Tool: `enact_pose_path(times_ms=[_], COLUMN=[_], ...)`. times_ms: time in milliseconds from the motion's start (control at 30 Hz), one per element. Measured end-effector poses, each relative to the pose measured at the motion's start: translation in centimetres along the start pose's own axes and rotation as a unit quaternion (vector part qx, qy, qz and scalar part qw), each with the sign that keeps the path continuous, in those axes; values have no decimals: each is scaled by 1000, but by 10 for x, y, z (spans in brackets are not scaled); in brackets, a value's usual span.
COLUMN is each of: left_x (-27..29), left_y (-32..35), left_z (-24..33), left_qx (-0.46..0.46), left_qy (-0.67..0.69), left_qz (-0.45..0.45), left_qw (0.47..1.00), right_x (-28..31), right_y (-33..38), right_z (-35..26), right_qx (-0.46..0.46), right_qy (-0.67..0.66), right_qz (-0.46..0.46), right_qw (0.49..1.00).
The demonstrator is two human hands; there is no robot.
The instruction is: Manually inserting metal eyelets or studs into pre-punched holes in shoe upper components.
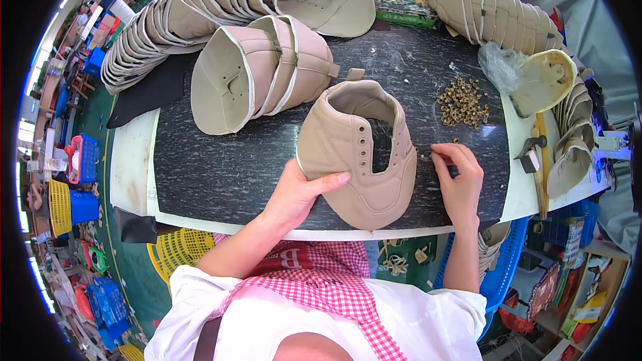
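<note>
A beige shoe upper (pixel 371 195) stands on the dark tabletop with its round opening away from me and a row of eyelet holes down one side of its throat. My left hand (pixel 294 194) grips its left edge, thumb on the outside and the other fingers hidden behind the material. To the right of the upper, and apart from it, my right hand (pixel 461 177) rests low over the table with thumb and forefinger drawn together. Whatever sits between those fingertips is too small to make out. Beyond this hand lies a loose heap of small brass-coloured eyelets (pixel 463 103).
Nested beige uppers (pixel 264 80) lie at the left, with a long curved row (pixel 180 17) behind them. Another row (pixel 495 13) stands back right. A shallow yellowish tray (pixel 545 80), crumpled plastic bag (pixel 500 67) and hammer (pixel 531 157) line the right side. A blue basket (pixel 498 281) sits below the edge.
</note>
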State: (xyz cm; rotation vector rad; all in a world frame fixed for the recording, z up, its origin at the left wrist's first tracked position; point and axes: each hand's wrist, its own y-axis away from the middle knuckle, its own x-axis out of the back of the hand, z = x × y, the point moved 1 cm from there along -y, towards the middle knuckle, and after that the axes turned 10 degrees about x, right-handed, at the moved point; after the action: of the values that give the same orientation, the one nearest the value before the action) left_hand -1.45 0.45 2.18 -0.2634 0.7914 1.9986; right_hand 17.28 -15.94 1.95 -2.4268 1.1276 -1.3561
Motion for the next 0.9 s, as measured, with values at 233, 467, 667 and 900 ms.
enact_pose_path(times_ms=[233,467,667,900], left_x=[7,17,16,10], left_y=[19,21,26,39], left_z=[14,13,4,4], left_qx=[-48,-12,-22,-122], left_qy=[-60,-19,-4,-189], left_qz=[22,21,30,75], left_qw=[997,1000,999,971], right_x=[-13,-11,-49,-51], right_y=[5,2,-5,1], right_z=[-6,-66,-86,-83], right_qx=[-14,35,87,-107], right_qy=[1,-296,-262,-517], right_qz=[-51,-31,-49,-82], right_qw=[999,954,960,846])
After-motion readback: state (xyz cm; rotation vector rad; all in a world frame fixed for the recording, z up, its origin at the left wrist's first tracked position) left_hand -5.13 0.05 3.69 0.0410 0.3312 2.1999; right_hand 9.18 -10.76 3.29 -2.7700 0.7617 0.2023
